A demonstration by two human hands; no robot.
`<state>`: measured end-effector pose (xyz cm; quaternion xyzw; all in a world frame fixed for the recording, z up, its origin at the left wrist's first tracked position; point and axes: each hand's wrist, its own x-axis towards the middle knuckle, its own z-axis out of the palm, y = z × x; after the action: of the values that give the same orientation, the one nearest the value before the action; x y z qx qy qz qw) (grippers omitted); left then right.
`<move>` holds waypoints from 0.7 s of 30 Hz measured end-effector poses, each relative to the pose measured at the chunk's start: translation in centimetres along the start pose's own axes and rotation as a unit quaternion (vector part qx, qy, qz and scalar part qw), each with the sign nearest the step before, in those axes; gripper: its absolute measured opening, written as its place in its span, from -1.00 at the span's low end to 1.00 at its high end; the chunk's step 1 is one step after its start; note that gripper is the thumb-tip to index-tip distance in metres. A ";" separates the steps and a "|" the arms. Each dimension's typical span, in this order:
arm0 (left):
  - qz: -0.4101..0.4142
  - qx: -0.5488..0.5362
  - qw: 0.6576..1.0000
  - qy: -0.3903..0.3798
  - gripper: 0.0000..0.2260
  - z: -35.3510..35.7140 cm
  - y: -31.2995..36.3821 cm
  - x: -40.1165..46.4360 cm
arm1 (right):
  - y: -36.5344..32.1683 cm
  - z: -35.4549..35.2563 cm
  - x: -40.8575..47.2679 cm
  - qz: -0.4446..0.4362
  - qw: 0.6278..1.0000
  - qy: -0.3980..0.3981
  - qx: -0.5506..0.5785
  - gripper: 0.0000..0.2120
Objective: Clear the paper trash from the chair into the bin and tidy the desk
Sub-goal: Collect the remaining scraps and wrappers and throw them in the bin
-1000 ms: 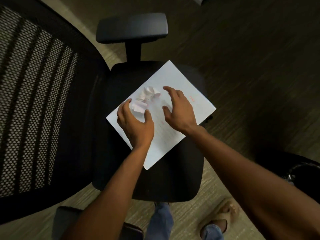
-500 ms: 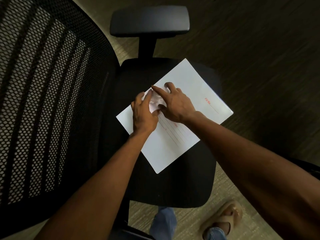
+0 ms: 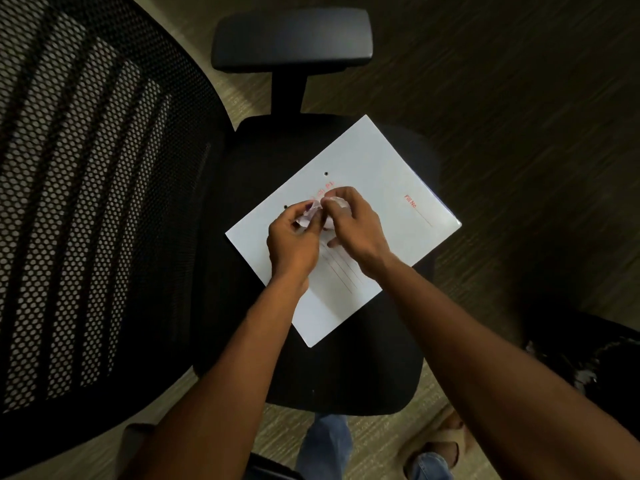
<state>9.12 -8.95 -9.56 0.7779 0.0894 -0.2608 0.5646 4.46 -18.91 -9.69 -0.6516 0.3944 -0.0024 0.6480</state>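
Crumpled paper (image 3: 309, 216), mostly hidden, we grasp with left hand (image 3: 293, 242) and right hand (image 3: 353, 225) over white folder (image 3: 377, 174); bin (image 3: 588, 358) at 4 o'clock, indistinct

Both my arms are stretched out forward, left hand (image 3: 292, 239) and right hand (image 3: 353, 225) pressed together, fingers curled in and pinching the crumpled paper (image 3: 313, 214) between them.

Dim room, and the white folder (image 3: 377, 188) is the one bright patch, lit from above with no glare. Hands cast a soft shadow on it near the wrists. The seat (image 3: 346, 368) goes almost pure black, detail lost. Far-right floor (image 3: 519, 98) sinks into murk. Wide lens bows the mesh back (image 3: 86, 202) at left; near corners blur.
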 end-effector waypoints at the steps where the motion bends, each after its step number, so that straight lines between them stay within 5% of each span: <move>1: -0.013 -0.024 1.000 -0.011 -0.87 0.4 0.1 -0.7 | 0.1 -0.3 -0.6 0.019 0.999 -0.001 0.040 -0.75; 12: -0.012 -0.008 0.999 -0.052 -0.80 7.3 -0.2 -10.0 | 2.6 -6.4 -7.9 0.059 0.955 0.182 0.227 -0.82; 21: -0.012 0.030 0.981 -0.189 -0.89 16.3 -1.3 -17.7 | 7.2 -18.5 -14.5 0.078 0.926 0.253 0.270 -0.80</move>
<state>-11.41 -20.88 -5.36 0.7300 -0.0178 -0.4128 0.5443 -18.71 -25.94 -5.51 -0.3969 0.5794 -0.2228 0.6761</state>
